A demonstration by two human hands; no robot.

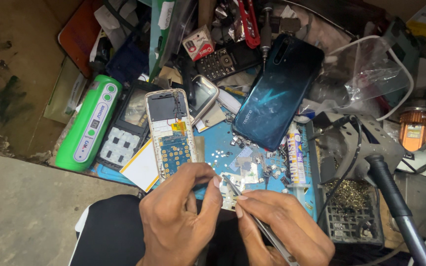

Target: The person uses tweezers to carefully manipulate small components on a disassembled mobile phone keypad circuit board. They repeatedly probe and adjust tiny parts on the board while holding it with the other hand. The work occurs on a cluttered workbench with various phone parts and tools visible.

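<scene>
Right hand [284, 226] grips tweezers [252, 216], tip touching left hand [181, 212] fingertips.

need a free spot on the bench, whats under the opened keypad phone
The opened keypad phone lies on the blue work mat, its lower left edge over a white card with a yellow edge. The left hand covers its bottom end, so what lies beneath there is hidden.
</scene>
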